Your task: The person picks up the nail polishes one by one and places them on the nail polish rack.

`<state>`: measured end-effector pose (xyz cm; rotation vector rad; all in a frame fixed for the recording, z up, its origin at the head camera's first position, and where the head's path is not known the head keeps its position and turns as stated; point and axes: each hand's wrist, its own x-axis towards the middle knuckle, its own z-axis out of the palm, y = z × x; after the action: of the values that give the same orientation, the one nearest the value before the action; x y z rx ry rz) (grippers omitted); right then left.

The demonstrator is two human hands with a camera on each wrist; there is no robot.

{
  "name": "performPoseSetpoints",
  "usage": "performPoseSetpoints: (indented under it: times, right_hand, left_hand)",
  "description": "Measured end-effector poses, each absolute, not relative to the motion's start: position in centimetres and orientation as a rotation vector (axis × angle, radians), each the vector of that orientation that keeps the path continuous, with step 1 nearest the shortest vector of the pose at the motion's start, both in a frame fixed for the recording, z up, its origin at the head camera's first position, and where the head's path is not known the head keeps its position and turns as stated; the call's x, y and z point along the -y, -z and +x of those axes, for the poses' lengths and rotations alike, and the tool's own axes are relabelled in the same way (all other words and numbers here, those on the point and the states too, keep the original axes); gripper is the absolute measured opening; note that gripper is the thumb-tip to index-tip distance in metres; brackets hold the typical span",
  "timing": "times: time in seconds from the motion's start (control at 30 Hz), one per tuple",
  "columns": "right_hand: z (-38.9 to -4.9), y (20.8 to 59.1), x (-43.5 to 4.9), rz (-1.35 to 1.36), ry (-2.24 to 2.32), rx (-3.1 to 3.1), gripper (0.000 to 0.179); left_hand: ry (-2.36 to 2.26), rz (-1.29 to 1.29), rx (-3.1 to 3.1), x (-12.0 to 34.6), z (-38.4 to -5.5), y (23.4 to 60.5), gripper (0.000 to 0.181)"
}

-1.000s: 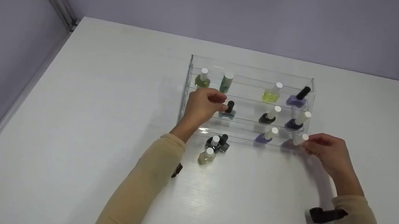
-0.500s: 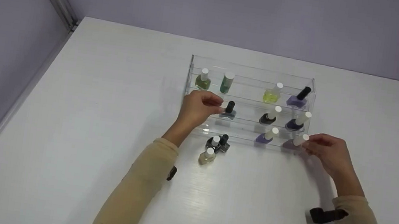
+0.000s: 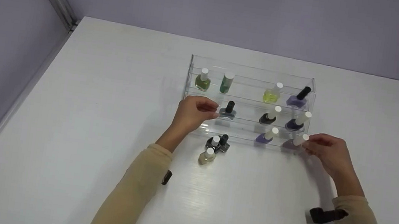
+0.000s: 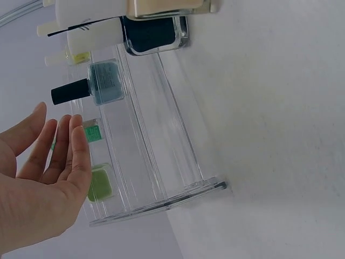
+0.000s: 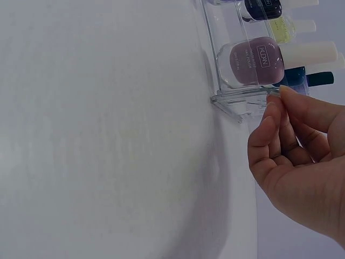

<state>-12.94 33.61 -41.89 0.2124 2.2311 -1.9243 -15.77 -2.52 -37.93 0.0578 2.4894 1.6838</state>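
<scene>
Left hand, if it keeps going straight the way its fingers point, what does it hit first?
Probably the teal bottle with the black cap on the clear rack's middle shelf; the left hand is just beside it, though depth is unclear.

Rack: clear glossy plastic. Bottles: glossy glass, smooth plastic caps. Table: white, matt, faint grain. Sleeves: soft cloth.

My head camera looks down across the white table at the clear rack mid-frame; both wrist cameras sit low and close, each sharing one end of that rack.
</scene>
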Motion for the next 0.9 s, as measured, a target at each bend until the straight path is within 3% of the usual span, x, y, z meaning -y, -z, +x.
performPoseSetpoints:
  times: [0.9]
  right_hand:
    - [-13.0, 41.9, -33.6, 0.216, 1.911, -2.241, 0.005]
  left_hand:
    - [-1.705, 0.004, -2.439, 4.7, -14.0, 39.7, 0.022]
